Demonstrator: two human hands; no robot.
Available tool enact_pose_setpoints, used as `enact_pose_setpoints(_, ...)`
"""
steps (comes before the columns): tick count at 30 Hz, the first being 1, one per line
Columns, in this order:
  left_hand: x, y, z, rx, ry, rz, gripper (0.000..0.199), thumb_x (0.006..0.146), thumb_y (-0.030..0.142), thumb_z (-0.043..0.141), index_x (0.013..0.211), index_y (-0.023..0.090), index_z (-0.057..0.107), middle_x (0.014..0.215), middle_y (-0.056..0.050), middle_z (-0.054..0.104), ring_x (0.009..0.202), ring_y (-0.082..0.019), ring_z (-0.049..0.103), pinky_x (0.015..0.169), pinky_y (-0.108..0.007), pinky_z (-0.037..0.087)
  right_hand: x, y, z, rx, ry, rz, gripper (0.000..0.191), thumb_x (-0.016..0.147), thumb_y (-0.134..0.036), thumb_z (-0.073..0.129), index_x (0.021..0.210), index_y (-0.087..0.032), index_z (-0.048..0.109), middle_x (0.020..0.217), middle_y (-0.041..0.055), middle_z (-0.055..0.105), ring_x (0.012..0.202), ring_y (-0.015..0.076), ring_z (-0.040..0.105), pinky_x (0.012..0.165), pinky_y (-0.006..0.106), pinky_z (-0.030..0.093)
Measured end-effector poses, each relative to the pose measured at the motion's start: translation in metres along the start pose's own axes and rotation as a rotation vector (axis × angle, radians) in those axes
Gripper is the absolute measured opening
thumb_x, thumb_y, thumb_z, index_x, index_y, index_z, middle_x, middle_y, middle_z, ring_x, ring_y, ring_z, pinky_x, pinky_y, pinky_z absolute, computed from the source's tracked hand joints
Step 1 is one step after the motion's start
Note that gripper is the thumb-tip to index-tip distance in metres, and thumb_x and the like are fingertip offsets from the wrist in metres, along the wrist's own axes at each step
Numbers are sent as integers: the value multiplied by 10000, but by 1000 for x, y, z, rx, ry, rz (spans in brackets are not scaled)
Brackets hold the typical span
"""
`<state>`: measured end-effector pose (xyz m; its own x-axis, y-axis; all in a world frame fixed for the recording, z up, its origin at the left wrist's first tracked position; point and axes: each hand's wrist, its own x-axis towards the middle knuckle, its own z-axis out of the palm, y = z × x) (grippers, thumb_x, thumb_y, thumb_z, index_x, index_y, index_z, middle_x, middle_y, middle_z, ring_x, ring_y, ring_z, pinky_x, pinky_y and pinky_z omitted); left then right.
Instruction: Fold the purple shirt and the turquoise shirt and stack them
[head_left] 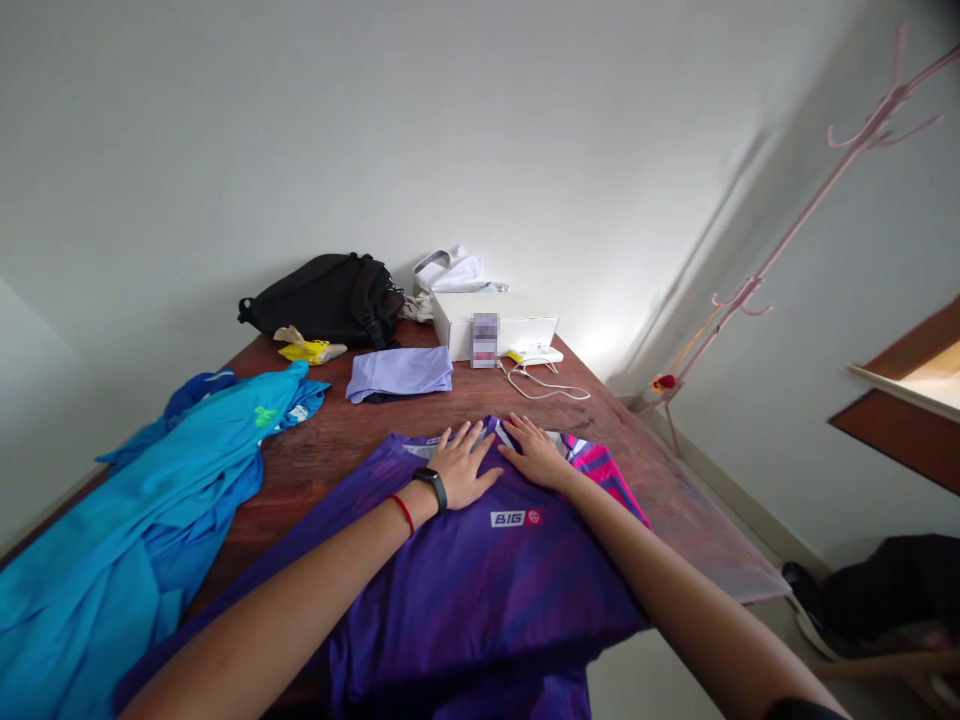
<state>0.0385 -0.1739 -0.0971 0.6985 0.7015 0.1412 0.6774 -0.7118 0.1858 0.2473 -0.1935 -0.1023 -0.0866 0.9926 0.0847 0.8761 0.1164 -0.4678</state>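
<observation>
A purple jersey (480,590) with pink stripes at one shoulder and a "BIG" print on the chest lies spread on the wooden table (315,450). Its lower part hangs over the near edge. My left hand (459,468), with a black band and a red string at the wrist, rests flat near the collar, fingers apart. Just to the right, my right hand (535,455) lies flat on the cloth by the other side of the neckline. Neither hand grips the fabric. Turquoise clothing (165,480) is heaped at the left.
At the back stand a black backpack (322,295) and a white box (487,305) with a white cable (551,392) beside it. Folded lavender cloth (400,372) and a yellow packet (307,350) lie in front. A pink coat rack (795,220) leans at the right.
</observation>
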Motion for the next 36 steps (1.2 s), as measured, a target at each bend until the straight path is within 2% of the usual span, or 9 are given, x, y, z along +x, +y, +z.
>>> enact_pose_setpoints(6,0,4,-5,14,12,-27,657,968,586,383,1507,210,391,1604,-103,306,1477,-327,253,1182,-565,232,13,-21,-7,-89,-65,-168,547,948,-336,484,1486,-243,456,1642,69,205,1503,382,156,1155,625,229)
enact_pose_setpoints(11,0,3,-1,56,78,-110,588,973,519,413,1491,240,416,1598,-92,322,1468,-339,263,1167,-569,246,25,-27,0,-237,-142,-119,553,1011,-332,301,1543,-186,342,1657,90,143,1512,370,113,1150,620,243)
enact_pose_setpoints(16,1,0,4,69,61,-165,609,974,561,400,1515,283,385,1625,-84,259,1486,-355,214,1175,-584,211,24,-20,3,-252,-91,-97,606,1024,-394,278,1589,-197,185,1666,91,83,1522,337,87,1159,586,246)
enact_pose_setpoints(20,1,0,2,74,21,-170,619,980,572,376,1531,291,358,1632,-83,238,1494,-356,187,1177,-591,198,19,-20,-2,-271,-67,-140,594,1006,-376,335,1573,-221,248,1669,78,88,1521,345,80,1147,607,241)
enact_pose_setpoints(22,2,2,0,75,4,-171,621,983,579,362,1533,292,354,1635,-82,229,1496,-357,179,1177,-596,191,21,-21,-8,-256,-30,-153,571,998,-382,378,1543,-222,323,1651,97,188,1513,339,135,1144,579,256)
enact_pose_setpoints(25,3,2,-4,71,-25,-166,630,986,603,329,1540,305,338,1640,-75,213,1500,-353,165,1176,-601,181,35,-20,-19,-211,12,-115,484,972,-396,483,1414,-199,501,1479,154,487,1394,311,402,1085,446,358)
enact_pose_setpoints(28,4,-7,-14,78,-85,-171,653,977,648,292,1539,317,340,1639,-74,219,1494,-362,185,1159,-609,212,55,-15,-29,-166,-21,-50,362,917,-404,603,1184,-165,654,1190,142,675,1123,263,612,917,316,440)
enact_pose_setpoints(32,-7,-39,-43,149,-140,-293,693,967,648,313,1513,230,398,1585,-142,335,1441,-392,301,1100,-592,318,75,-10,-32,-122,-60,-48,270,898,-426,627,903,-177,733,881,69,734,845,199,668,695,246,426)
enact_pose_setpoints(36,-30,-82,-74,264,-135,-435,588,935,553,468,1382,177,542,1358,-191,558,1228,-383,542,940,-503,467,79,-10,-27,-79,-68,-50,271,902,-393,615,773,-183,729,761,36,723,728,165,649,605,236,368)
